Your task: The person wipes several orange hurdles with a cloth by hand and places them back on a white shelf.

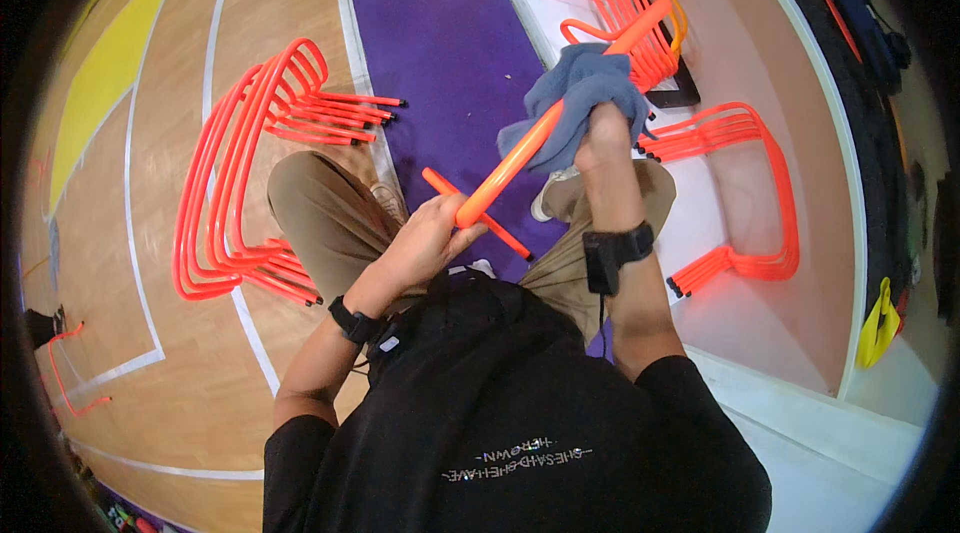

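My left hand (431, 240) grips the near corner of an orange plastic agility hurdle (517, 158), whose long bar slants up and away to the right. Around the middle of that bar, my right hand (606, 137) holds a blue-grey cloth (581, 101) wrapped over the tube. One leg of the hurdle, with a black end cap, crosses below my left hand between my knees. The far end of the bar lies in front of a stack of hurdles in the white bin. Part of my right hand's fingers is hidden by the cloth.
Several orange hurdles (244, 165) stand nested on the wooden floor at the left. More orange hurdles (784, 195) rest inside the white-walled bin (757, 323) at the right, with another stack (626, 4) farther up. A single hurdle (56, 375) lies at the far left, beside a person's dark shoe.
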Demonstrator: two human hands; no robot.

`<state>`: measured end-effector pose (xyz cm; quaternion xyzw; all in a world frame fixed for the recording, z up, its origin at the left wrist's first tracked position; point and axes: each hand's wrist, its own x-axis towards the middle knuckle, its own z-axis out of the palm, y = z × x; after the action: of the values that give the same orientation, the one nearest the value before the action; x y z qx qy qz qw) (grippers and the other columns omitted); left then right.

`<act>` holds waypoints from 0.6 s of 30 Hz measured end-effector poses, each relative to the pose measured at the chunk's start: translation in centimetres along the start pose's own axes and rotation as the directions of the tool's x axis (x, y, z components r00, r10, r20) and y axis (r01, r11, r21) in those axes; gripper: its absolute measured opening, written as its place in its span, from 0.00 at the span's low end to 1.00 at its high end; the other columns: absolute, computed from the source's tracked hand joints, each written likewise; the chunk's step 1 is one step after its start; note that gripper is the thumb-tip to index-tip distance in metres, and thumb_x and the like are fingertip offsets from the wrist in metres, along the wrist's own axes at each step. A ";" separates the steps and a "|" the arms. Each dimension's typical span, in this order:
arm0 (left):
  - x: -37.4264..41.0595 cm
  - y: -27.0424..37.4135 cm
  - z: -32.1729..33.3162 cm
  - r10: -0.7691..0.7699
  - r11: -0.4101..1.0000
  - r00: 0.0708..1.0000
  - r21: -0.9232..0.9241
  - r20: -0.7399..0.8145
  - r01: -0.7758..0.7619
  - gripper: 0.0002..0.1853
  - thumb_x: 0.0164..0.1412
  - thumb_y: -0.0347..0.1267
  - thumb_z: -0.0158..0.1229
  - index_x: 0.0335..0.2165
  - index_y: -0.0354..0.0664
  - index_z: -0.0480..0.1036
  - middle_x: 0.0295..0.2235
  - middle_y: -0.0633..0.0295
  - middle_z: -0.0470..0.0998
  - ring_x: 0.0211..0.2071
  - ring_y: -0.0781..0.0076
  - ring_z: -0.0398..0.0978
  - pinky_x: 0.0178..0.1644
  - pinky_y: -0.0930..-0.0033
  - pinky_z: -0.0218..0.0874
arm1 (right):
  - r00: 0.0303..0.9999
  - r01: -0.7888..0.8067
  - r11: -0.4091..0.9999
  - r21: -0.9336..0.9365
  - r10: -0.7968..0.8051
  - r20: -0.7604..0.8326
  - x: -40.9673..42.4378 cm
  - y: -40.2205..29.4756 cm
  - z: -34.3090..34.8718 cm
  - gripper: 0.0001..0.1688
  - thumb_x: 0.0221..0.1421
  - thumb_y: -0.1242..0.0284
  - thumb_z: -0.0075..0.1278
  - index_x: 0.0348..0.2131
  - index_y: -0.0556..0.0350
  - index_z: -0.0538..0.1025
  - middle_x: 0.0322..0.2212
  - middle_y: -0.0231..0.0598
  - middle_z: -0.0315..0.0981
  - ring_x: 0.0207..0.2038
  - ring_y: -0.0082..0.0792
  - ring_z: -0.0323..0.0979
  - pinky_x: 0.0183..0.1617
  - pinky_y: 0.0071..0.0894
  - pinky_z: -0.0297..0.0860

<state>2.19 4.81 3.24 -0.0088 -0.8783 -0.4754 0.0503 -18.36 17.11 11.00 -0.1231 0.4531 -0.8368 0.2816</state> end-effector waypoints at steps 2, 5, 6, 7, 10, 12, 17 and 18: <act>1.0 0.3 -0.3 0.020 1.000 1.000 0.021 0.012 -0.020 0.15 0.56 0.34 0.57 0.37 0.35 0.65 0.32 0.49 0.69 0.37 0.50 0.69 0.41 0.58 0.61 | 0.998 -0.068 0.997 0.032 0.068 -0.013 -1.7 1.6 1.2 0.08 0.57 0.67 0.43 0.28 0.50 0.66 0.22 0.36 0.67 0.23 0.30 0.67 0.27 0.31 0.69; 2.5 0.3 -0.2 0.074 0.996 0.997 0.045 -0.036 -0.072 0.15 0.54 0.35 0.58 0.37 0.37 0.65 0.32 0.49 0.69 0.37 0.49 0.69 0.41 0.57 0.61 | 0.991 0.003 0.998 0.063 0.006 -0.133 -4.5 5.1 2.7 0.06 0.58 0.68 0.44 0.29 0.49 0.66 0.22 0.30 0.65 0.24 0.21 0.67 0.28 0.26 0.69; 3.0 0.2 -0.4 0.121 0.992 0.992 0.028 -0.018 -0.121 0.16 0.53 0.35 0.58 0.36 0.38 0.66 0.31 0.49 0.69 0.36 0.48 0.68 0.41 0.56 0.60 | 0.996 0.090 0.995 -0.051 -0.090 0.011 -5.8 4.7 3.4 0.07 0.53 0.75 0.47 0.33 0.49 0.65 0.28 0.27 0.64 0.26 0.22 0.66 0.31 0.25 0.69; 3.1 0.4 -0.3 0.144 0.990 0.989 -0.002 -0.020 -0.144 0.15 0.52 0.35 0.59 0.33 0.37 0.66 0.30 0.49 0.70 0.35 0.47 0.69 0.40 0.56 0.60 | 0.997 0.059 0.998 -0.008 -0.058 0.049 -5.9 4.8 3.0 0.08 0.53 0.74 0.47 0.34 0.49 0.65 0.28 0.27 0.64 0.27 0.22 0.66 0.32 0.26 0.69; 3.0 0.6 -0.2 0.187 0.982 0.982 0.005 -0.018 -0.187 0.15 0.50 0.36 0.62 0.27 0.36 0.67 0.27 0.49 0.71 0.33 0.48 0.69 0.37 0.57 0.61 | 0.988 0.012 0.995 0.096 -0.026 0.150 -6.2 4.2 1.7 0.07 0.55 0.73 0.47 0.33 0.50 0.65 0.28 0.29 0.65 0.28 0.22 0.67 0.33 0.26 0.70; 3.0 0.6 -0.3 0.221 0.975 0.970 0.013 -0.099 -0.221 0.15 0.50 0.36 0.62 0.27 0.36 0.67 0.27 0.50 0.71 0.32 0.48 0.70 0.36 0.57 0.61 | 0.995 0.033 0.999 0.027 -0.036 0.089 -6.9 1.0 4.1 0.07 0.56 0.69 0.47 0.32 0.51 0.65 0.29 0.31 0.66 0.30 0.23 0.69 0.33 0.26 0.71; 1.8 -1.7 0.1 -0.034 0.998 0.999 0.045 -0.005 0.034 0.14 0.51 0.36 0.60 0.28 0.37 0.67 0.23 0.47 0.72 0.29 0.46 0.72 0.32 0.55 0.61 | 0.998 -0.015 0.988 0.155 0.005 0.068 -5.6 -0.8 3.6 0.17 0.55 0.60 0.50 0.38 0.53 0.68 0.30 0.33 0.69 0.32 0.26 0.71 0.35 0.28 0.71; 1.5 -2.6 0.7 -0.061 0.998 0.998 -0.034 0.007 0.061 0.12 0.53 0.35 0.58 0.29 0.37 0.68 0.23 0.45 0.72 0.29 0.45 0.72 0.32 0.55 0.61 | 0.969 0.009 0.986 0.167 -0.050 0.240 -6.2 -0.4 3.6 0.17 0.54 0.62 0.51 0.39 0.53 0.69 0.30 0.33 0.69 0.33 0.26 0.71 0.36 0.28 0.71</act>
<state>0.50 3.97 0.82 0.0159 -0.8699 -0.4918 0.0331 -11.85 18.46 13.65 -0.2077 0.3423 -0.8541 0.3319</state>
